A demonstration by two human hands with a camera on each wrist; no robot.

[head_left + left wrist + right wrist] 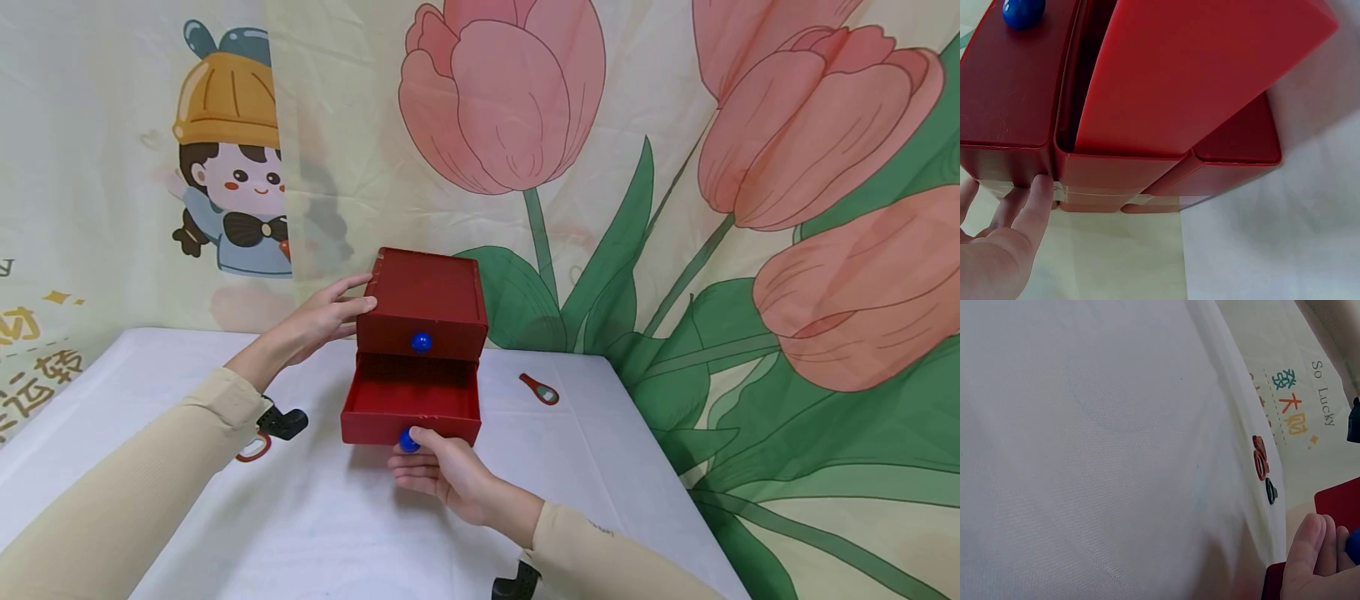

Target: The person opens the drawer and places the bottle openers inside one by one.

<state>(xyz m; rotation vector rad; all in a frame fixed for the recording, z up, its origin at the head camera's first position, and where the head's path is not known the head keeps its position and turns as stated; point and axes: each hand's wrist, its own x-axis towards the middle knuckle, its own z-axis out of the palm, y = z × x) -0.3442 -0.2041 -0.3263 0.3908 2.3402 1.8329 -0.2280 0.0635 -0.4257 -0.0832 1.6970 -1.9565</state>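
Note:
A dark red drawer cabinet (427, 283) stands on the white-covered table, a blue knob (422, 342) on its upper front. Below that, a red drawer (411, 427) is pulled out, and no object shows inside it. My left hand (318, 321) rests on the cabinet's left side, fingers spread and fairly straight; in the left wrist view its fingertips touch the side wall of the top section. My right hand (453, 479) pinches the pulled-out drawer's blue knob (408, 440), thumb on top, fingers beneath. A further red section (1241, 134) shows under the drawer in the left wrist view.
Right of the cabinet lies a small red-rimmed, paddle-shaped item (540, 389). Another red-rimmed item (255, 447) is partly hidden by my left sleeve. A dark green item (1271, 490) lies near red ones. A tulip-printed cloth (525, 100) hangs behind the table.

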